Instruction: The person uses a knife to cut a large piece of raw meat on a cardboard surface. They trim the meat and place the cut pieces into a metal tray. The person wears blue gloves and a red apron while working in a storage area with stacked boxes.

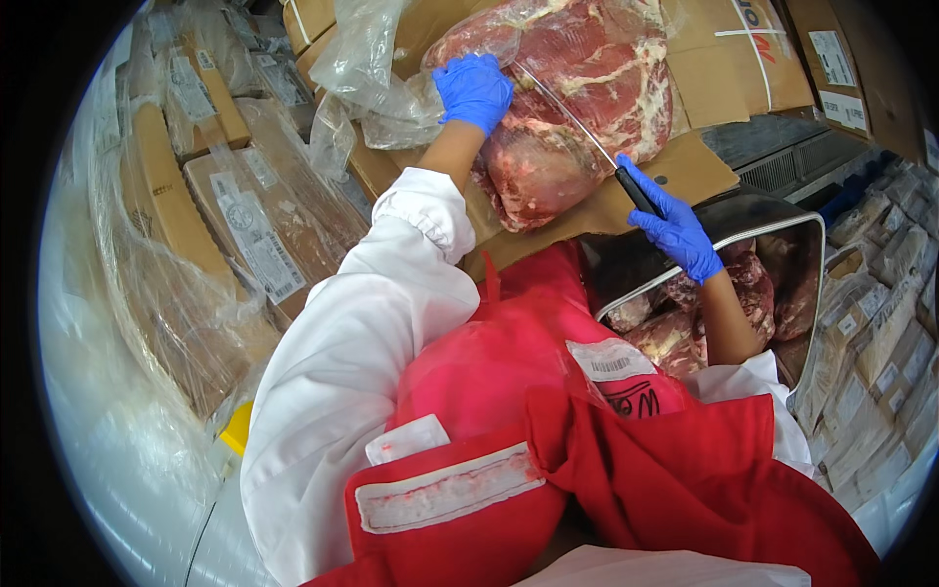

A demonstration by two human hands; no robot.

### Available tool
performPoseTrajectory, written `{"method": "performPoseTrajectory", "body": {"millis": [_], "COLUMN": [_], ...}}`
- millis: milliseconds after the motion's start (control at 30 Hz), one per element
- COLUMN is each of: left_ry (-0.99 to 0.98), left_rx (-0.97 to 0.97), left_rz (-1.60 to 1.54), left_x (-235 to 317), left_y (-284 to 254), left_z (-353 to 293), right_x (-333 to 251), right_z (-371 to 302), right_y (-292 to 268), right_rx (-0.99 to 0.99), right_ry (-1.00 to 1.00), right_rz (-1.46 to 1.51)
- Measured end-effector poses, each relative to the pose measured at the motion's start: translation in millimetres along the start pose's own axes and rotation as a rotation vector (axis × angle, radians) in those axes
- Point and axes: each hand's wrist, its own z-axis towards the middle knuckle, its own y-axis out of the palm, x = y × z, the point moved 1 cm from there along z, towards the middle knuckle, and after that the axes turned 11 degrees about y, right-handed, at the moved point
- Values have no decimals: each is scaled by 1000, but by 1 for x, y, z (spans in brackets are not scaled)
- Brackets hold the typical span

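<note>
A large slab of raw red meat (pixel 572 108), marbled with white fat, lies on an open cardboard box with clear plastic film (pixel 367 59) around its left side. My left hand (pixel 472 93), in a blue glove, is closed at the meat's left edge, gripping the film there; its fingertips are partly hidden. My right hand (pixel 675 223), also gloved in blue, is wrapped around the black handle of a long, narrow knife (pixel 577 119). The blade lies slanted across the meat, its tip close to my left hand.
Below my right forearm stands a metal-rimmed bin (pixel 808 293) holding more raw meat pieces (pixel 675 328). Film-wrapped cartons (pixel 249 220) are stacked at left, with more cartons (pixel 895 333) at right. A dark slatted surface (pixel 797 161) lies beyond the bin.
</note>
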Motion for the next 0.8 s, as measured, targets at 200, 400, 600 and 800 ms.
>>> {"method": "performPoseTrajectory", "body": {"millis": [200, 400, 600, 800], "left_ry": [186, 121, 79, 9], "left_rx": [-179, -112, 9, -68], "left_rz": [-17, -73, -140, -139], "left_x": [-16, -33, -40, -12], "left_y": [-18, -17, -4, -12], "left_z": [25, 24, 24, 72], "right_x": [0, 9, 19, 19], "right_z": [-7, -11, -8, -9], "right_y": [-9, -5, 9, 21], "right_rx": [306, 365, 407, 430], "right_ry": [-323, -180, -239, -214], "right_rz": [-406, -497, -519, -504]}}
